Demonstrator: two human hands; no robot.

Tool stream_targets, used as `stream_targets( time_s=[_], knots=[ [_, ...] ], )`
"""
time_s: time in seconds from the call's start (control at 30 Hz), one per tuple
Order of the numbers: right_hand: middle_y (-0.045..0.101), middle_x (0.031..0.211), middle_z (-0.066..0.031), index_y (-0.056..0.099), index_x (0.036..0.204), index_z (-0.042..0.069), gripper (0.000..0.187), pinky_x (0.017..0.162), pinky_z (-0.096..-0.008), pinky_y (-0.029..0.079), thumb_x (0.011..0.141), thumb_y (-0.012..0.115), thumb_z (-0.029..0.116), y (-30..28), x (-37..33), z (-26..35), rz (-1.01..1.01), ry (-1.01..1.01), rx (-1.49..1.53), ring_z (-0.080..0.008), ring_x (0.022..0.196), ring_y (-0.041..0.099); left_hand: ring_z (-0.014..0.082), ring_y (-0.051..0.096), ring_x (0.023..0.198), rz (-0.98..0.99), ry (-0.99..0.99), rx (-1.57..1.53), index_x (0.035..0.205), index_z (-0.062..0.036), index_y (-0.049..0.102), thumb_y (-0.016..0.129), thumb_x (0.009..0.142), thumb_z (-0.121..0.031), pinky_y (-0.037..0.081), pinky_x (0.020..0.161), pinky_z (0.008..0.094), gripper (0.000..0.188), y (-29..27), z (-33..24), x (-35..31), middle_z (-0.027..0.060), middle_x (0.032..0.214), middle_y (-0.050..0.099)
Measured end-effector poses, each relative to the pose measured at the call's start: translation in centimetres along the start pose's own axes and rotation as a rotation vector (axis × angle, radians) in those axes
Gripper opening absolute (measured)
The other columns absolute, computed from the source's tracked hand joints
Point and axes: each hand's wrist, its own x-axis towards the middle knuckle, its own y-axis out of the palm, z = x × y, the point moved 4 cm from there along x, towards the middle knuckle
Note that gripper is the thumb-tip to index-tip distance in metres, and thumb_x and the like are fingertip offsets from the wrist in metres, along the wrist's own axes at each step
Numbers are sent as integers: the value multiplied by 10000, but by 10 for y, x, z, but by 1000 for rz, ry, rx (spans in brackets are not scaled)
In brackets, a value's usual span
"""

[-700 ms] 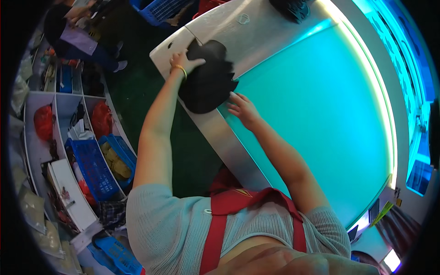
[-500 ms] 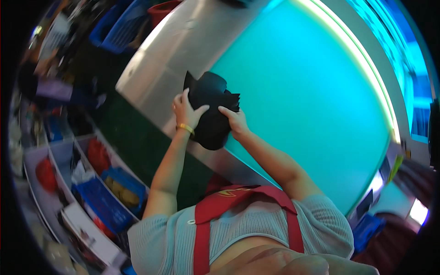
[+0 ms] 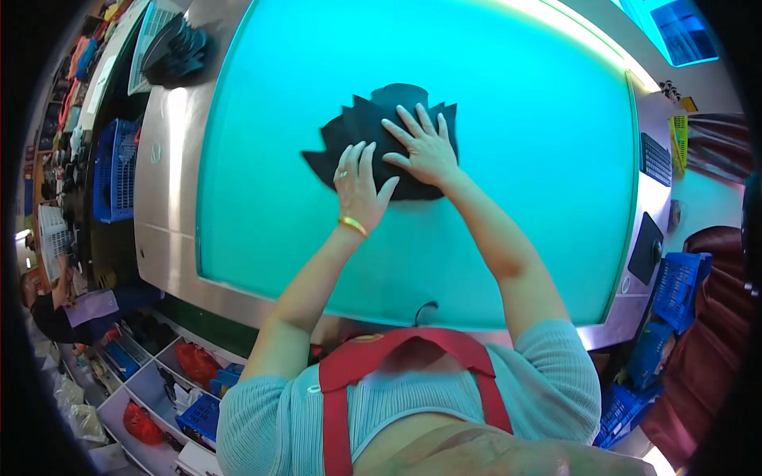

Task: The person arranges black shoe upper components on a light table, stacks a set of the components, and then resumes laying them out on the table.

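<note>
A pile of thin black cut pieces with pointed, jagged edges lies fanned out on the glowing turquoise tabletop. What material they are made of, I cannot tell. My right hand rests flat on the right part of the pile, its fingers spread. On the lower left part lie the fingertips of my left hand, with the thumb held apart; a ring and a yellow bracelet show on that side. Neither hand grips anything. The pieces under my palms are hidden.
Another black stack sits on the metal border at the far left. A blue crate stands beyond that border. At the right edge are a keyboard and a mouse on a black pad. Someone sits at the left.
The black pieces, earlier held up between both hands over the table's left corner, now lie spread on the lit surface. My hands have released their grip and flattened. The view has turned.
</note>
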Motion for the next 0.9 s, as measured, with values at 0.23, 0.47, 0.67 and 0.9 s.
stream_targets(
  time_s=[0.23,0.47,0.67,0.9],
  knots=[
    [203,1654,-9,318,1547,371,728,1188,-613,77,913,474,693,-51,-34,-304,73,432,-218,-298,1530,128,379,171,1501,284,71,463,1542,-84,284,458,949,-617,146,1182,580,816,109,-73,65,200,1602,236],
    [188,1657,27,293,1545,419,718,1202,-607,55,909,463,708,-89,-96,-456,155,432,-226,-265,1535,112,371,51,1529,488,31,564,1597,-118,100,355,920,-757,86,1198,578,965,208,-87,204,203,1648,75],
    [188,1656,28,276,1549,419,719,1205,-605,65,915,453,709,-89,-68,-481,48,376,-292,-261,1533,124,392,2,1528,480,40,505,1605,-159,96,356,879,-814,37,1193,604,1012,252,-127,236,187,1657,45],
    [362,1570,-107,420,1494,219,678,1171,-497,263,915,606,519,-90,-21,-406,-268,223,-246,-333,1451,312,461,80,1501,155,152,245,1559,-36,186,527,922,-638,68,1200,578,940,187,-144,198,261,1616,145]
  ],
)
